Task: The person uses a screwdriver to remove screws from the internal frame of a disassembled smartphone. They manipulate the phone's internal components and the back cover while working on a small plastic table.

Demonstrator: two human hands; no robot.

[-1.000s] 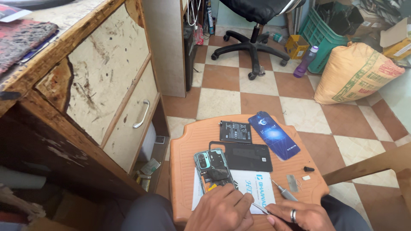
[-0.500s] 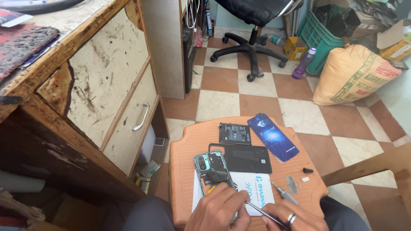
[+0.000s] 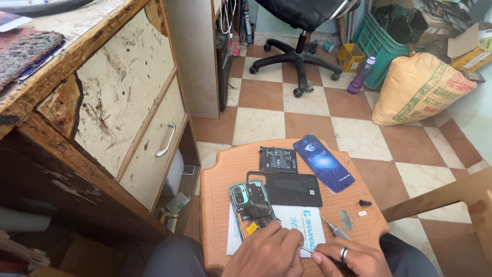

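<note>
An opened phone [image 3: 251,208] lies with its insides showing on an orange plastic stool [image 3: 220,174]. My left hand [image 3: 266,254] rests at the phone's lower end, its fingers pinched with a thin metal tool at their tip. My right hand [image 3: 348,259], wearing a ring, is closed on that thin metal tool [image 3: 306,250] near a white card [image 3: 302,223]. A black panel [image 3: 289,189], a black battery [image 3: 277,159] and a blue back cover [image 3: 323,163] lie farther back on the stool.
A screwdriver [image 3: 334,229], a small metal tray piece [image 3: 346,219] and a black bit [image 3: 364,203] lie at the stool's right. A worn wooden desk with drawers [image 3: 118,113] stands left. An office chair [image 3: 302,31], a sack [image 3: 417,87] and a green crate [image 3: 389,41] stand behind.
Both hands have slid lower in view and closer together at the stool's near edge. The parts on the stool have not moved.
</note>
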